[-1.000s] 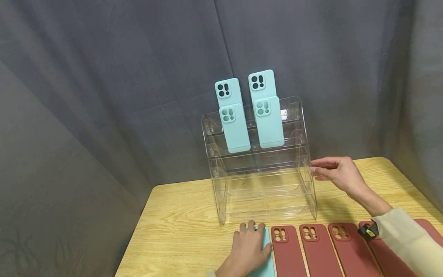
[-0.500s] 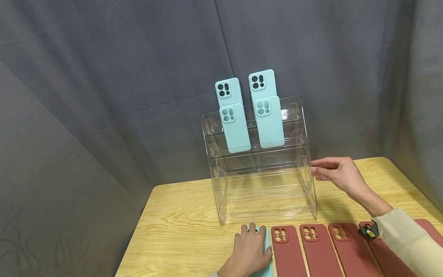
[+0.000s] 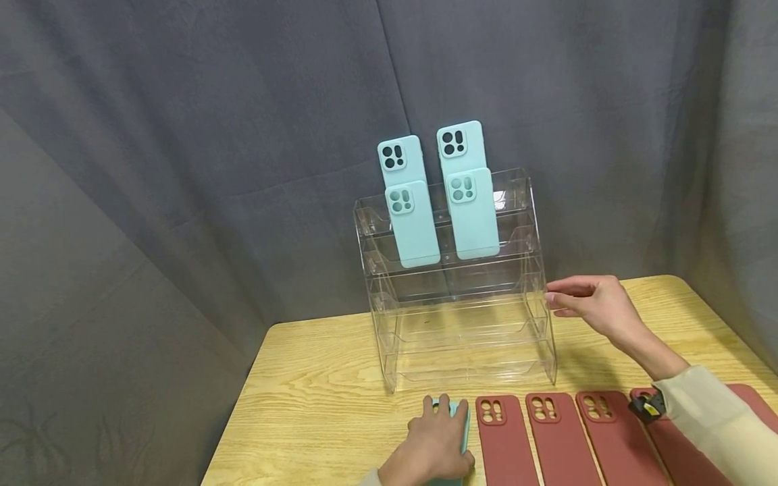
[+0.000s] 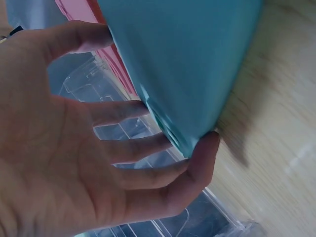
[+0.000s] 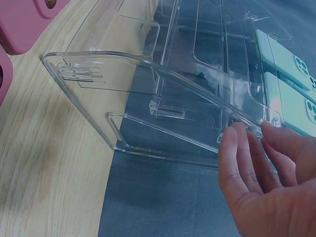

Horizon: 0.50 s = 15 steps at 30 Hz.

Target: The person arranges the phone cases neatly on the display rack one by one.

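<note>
My left hand (image 3: 434, 442) grips a teal phone case (image 4: 187, 59) at the table's near side. In the left wrist view the case stands tilted off the wood, with the fingers along its camera end and the thumb at its long edge. My right hand (image 3: 598, 307) has its fingertips and thumb at the right side panel of a clear acrylic tiered rack (image 3: 474, 373), with the fingers loosely bent. Two teal phone cases stand in the rack's top tier, including one back case (image 3: 460, 142). Two more, such as the left front case (image 3: 416, 229), lean in the tier below.
Several dark red phone cases lie in a row at the front right, the nearest red case (image 3: 507, 442) just right of my left hand. A grey curtain (image 3: 273, 135) hangs behind the wooden table (image 3: 310, 378).
My left hand has shifted slightly left and tipped the teal case off the table, away from the red row. The right hand and the rack have stayed put.
</note>
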Motion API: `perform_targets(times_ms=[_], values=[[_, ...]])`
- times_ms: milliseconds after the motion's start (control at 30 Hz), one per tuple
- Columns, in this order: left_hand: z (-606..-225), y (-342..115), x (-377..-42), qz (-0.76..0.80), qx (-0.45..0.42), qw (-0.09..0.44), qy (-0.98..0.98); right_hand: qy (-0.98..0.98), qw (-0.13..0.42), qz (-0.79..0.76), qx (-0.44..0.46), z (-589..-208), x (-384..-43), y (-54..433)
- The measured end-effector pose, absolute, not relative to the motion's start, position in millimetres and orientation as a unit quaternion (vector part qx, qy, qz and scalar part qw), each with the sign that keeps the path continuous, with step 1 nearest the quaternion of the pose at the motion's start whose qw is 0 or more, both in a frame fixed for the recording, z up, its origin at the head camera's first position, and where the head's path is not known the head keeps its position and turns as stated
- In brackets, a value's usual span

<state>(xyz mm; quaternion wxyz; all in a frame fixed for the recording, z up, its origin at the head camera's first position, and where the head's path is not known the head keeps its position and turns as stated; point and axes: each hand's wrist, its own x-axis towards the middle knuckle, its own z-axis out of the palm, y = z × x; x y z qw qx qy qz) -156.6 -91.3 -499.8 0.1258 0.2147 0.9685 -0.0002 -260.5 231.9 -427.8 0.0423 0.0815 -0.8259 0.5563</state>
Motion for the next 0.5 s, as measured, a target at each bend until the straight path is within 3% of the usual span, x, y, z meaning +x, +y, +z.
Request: perform_targets(times_ms=[500], values=[[-504.4, -96.7, -153.9, 0.020, 0.229, 0.072, 0.971, -0.824, 0.042, 0.560, 0.083, -429.4, -260.4, 232.4]])
